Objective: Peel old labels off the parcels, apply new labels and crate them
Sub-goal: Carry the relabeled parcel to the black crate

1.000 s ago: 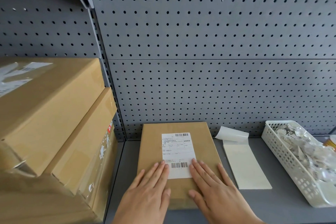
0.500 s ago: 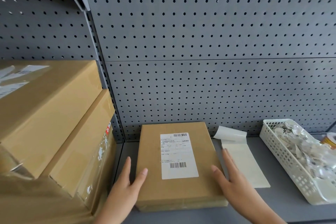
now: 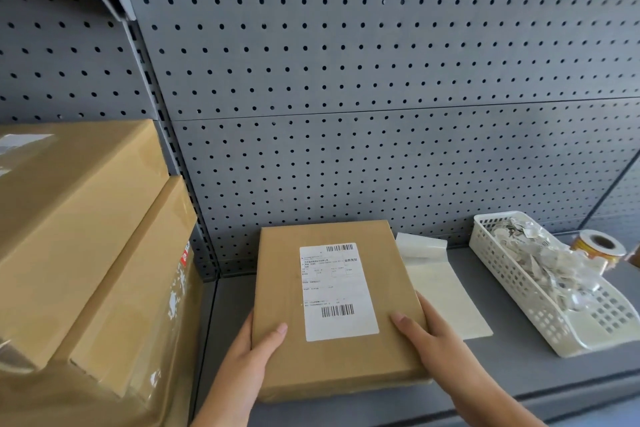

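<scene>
Two hands: left hand (image 3: 258, 347) and right hand (image 3: 426, 333) each grasp a long side of the parcel (image 3: 277, 270) near its front end — thumbs on top, other fingers hidden from me.
Parcel: on the grey shelf (image 3: 519, 367), front middle; white label (image 3: 337, 291) stuck on its top face.
Right: backing sheet (image 3: 446, 302), far end curled — then a white basket (image 3: 519, 291) of paper scraps.
Left: stacked cartons (image 3: 69, 236).
Far right: tape roll (image 3: 601, 246).
Back: pegboard (image 3: 381, 80).
</scene>
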Demonstrator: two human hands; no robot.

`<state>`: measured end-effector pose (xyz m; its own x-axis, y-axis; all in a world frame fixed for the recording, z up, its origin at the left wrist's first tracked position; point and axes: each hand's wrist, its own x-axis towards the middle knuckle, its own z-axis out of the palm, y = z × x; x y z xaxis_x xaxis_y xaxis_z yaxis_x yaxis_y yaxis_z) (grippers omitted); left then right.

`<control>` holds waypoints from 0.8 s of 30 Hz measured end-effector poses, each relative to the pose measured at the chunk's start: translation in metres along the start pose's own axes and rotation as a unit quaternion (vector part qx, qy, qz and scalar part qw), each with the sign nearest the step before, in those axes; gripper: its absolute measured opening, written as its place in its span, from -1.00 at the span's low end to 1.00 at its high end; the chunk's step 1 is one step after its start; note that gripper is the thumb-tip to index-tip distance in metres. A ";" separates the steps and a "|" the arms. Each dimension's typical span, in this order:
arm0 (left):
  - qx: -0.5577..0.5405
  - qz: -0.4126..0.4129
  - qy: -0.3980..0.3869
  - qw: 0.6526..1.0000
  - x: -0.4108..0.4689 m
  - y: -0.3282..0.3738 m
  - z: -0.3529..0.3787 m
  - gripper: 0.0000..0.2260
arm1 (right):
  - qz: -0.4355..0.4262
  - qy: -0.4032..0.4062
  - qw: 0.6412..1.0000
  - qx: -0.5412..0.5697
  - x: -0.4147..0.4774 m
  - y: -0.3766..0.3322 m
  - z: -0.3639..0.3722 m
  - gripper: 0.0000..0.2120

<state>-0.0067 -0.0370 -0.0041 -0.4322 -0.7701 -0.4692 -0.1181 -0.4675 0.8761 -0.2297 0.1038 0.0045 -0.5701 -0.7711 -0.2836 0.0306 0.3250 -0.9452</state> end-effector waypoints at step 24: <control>0.082 0.128 -0.215 0.965 -0.109 0.014 0.166 -0.68 | -0.064 0.227 0.970 0.055 -0.161 0.021 -0.153 -0.51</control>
<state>-0.1098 0.1120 0.0779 -0.7927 -0.5834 -0.1770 -0.0836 -0.1836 0.9794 -0.2629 0.3183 0.0549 -0.8767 -0.4732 -0.0865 0.0089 0.1639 -0.9864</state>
